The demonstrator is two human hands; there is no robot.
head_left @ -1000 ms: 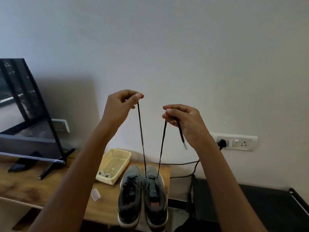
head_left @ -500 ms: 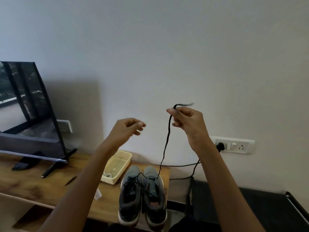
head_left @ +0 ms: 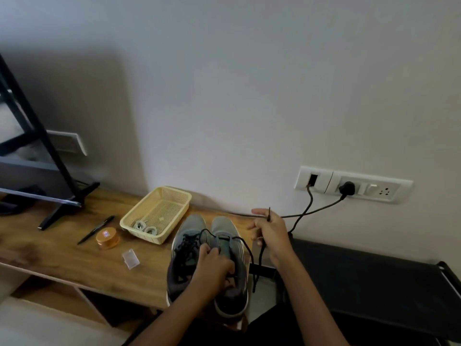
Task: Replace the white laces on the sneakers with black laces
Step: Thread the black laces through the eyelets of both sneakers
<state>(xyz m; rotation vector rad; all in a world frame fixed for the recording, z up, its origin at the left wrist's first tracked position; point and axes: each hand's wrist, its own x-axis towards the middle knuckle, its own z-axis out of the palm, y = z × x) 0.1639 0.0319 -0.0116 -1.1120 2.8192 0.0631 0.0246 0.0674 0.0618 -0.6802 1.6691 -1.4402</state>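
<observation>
Yellow mesh basket [head_left: 163,208], pale coiled laces [head_left: 146,227] inside

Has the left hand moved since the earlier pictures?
Yes. The left hand came down from above the basket onto the sneakers. The right hand holds the lace.

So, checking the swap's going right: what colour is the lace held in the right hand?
The lace is black; the head view shows it.

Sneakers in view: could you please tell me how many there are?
2, side by side at the right end of the table: the left sneaker, already black-laced, and the right sneaker, which the left hand grips. None seem hidden.
</observation>
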